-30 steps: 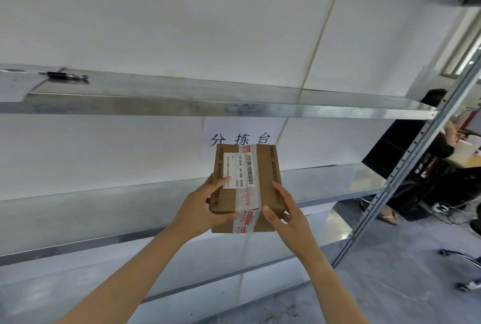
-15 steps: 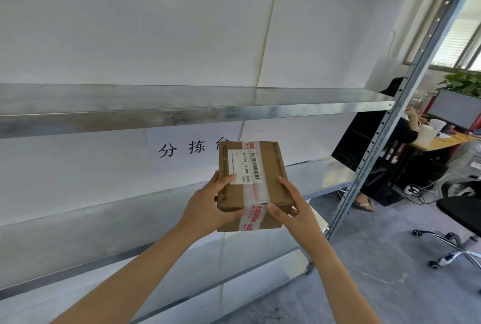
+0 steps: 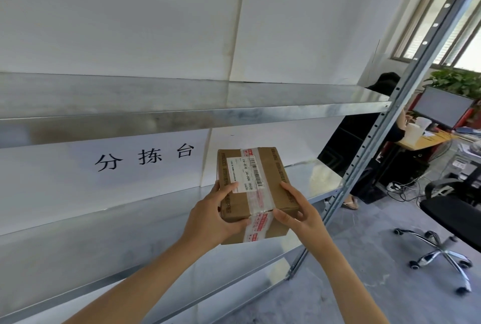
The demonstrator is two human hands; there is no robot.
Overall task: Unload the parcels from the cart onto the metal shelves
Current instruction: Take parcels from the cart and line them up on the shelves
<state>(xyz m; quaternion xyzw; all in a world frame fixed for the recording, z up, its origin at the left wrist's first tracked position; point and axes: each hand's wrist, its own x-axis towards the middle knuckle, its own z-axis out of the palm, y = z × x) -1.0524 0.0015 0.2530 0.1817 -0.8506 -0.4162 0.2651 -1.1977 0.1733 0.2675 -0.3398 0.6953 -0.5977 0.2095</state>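
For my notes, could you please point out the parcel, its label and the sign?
parcel (image 3: 279, 193): head view, top face.
label (image 3: 243, 174): head view, middle.
sign (image 3: 144, 158): head view, middle character.

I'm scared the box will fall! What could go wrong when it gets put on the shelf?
1. The cardboard box is held in the air only by the left hand and right hand at its near end, so it might tip forward.
2. If it lands on the shiny middle shelf too near the front edge, it may slide off.
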